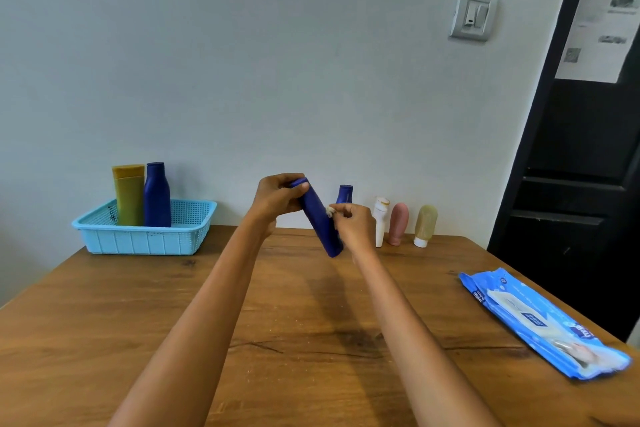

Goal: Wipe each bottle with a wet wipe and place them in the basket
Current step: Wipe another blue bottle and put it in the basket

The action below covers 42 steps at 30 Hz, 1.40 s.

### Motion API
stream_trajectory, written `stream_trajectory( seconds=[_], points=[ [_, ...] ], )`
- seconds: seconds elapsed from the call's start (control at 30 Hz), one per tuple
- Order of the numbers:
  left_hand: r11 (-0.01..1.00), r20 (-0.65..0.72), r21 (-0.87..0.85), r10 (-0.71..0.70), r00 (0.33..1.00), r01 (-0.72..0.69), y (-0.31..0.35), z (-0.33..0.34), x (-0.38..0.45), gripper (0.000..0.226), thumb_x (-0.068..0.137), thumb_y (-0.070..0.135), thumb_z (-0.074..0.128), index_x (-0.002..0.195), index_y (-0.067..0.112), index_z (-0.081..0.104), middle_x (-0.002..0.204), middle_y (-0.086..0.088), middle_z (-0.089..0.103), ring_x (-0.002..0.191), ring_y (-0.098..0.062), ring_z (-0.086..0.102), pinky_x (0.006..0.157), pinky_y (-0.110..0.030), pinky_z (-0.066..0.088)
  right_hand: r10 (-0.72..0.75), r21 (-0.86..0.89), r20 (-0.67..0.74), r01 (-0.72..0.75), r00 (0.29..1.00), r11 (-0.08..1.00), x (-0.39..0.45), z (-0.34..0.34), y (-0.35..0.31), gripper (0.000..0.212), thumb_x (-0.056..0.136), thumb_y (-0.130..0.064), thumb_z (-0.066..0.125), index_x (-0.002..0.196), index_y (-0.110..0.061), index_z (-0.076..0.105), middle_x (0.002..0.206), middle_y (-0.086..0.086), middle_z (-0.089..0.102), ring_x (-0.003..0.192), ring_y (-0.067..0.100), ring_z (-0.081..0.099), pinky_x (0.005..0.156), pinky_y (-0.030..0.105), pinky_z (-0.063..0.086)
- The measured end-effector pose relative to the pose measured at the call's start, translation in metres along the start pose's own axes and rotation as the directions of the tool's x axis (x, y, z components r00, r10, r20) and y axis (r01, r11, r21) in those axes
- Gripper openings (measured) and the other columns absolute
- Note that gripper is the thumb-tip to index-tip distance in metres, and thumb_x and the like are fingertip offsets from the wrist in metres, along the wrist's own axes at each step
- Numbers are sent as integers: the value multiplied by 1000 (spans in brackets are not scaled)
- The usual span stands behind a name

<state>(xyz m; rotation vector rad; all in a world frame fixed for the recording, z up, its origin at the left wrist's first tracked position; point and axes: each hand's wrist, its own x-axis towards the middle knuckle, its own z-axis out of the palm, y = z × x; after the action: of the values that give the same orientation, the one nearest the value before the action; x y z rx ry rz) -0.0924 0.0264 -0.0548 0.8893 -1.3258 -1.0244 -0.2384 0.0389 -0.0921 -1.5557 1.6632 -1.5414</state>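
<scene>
Both bare arms are stretched out over the brown wooden table point(145, 315), hands raised at the middle of the view. The left hand point(277, 198) has its fingers curled round the cap end of a dark blue plastic bottle point(320, 224), thumb lying across the top. The bottle is tilted, cap toward eleven o'clock, base toward five o'clock, held in the air above the table. The right hand point(353, 224) is against the bottle's right flank, its fingers pinching a small crumpled white wet wipe point(330, 211) onto the blue surface.

Writing now: at four o'clock lies a flat blue plastic pack of wipes point(540, 322) with a white lid flap; letters show along its edge, but upside down and too blurred to read. The bottles show no label that can be made out.

At nine o'clock, against the pale wall, sits a light blue plastic mesh basket point(138, 239), and standing upright in it are a mustard-yellow tube point(129, 198) and, just beside it on the right, a second dark blue bottle point(157, 196).

Behind the hands, along the wall toward three o'clock, a row: a third dark blue bottle point(344, 193), mostly hidden by the right hand, then a white bottle with a ringed cap point(380, 222), a pink tube standing on its cap point(397, 224) and a beige tube on a white cap point(425, 225). At one o'clock is a grey wall switch point(472, 15); beyond it, a black door bearing a printed paper sheet point(599, 28), its text unreadable.
</scene>
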Motion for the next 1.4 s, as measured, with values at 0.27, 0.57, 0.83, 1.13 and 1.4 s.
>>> stream_trajectory(
  seconds=[0.27,0.57,0.83,1.13,1.4],
  points=[
    [996,-70,16,85,994,-84,8,9,2,31,86,7,66,116,1,60,105,-14,64,93,-27,66,72,-26,57,-222,161,-94,235,971,959,-8,3,-33,17,90,-11,57,98,-16,71,105,-1,69,95,10,61,80,23,52],
    [993,-211,-115,12,977,-37,9,-5,4,35,85,6,66,119,2,58,109,-13,62,98,-25,63,70,-25,56,-21,76,-79,27,997,997,-2,0,9,18,91,-7,56,101,-10,70,109,3,69,97,11,61,75,17,46],
    [999,-80,25,50,996,-49,10,16,0,26,84,9,68,108,4,62,102,-13,66,92,-26,66,74,-30,58,-184,27,-95,187,978,982,-7,4,-22,29,93,-3,50,118,-7,64,118,7,64,106,19,60,88,26,48],
    [997,-306,-73,-48,951,27,3,1,10,34,73,21,80,99,2,68,93,-14,70,82,-29,70,77,-40,59,-554,-43,-107,553,826,832,-19,26,-20,24,90,-16,62,113,-11,67,111,1,59,94,-1,54,77,2,41],
    [982,-401,-169,-148,904,86,0,-17,11,39,75,16,78,109,3,63,105,-15,65,92,-30,67,80,-38,58,-538,-199,-57,519,841,832,-22,30,12,19,86,-10,66,105,-9,67,111,2,61,101,10,60,85,12,42]
  ],
)
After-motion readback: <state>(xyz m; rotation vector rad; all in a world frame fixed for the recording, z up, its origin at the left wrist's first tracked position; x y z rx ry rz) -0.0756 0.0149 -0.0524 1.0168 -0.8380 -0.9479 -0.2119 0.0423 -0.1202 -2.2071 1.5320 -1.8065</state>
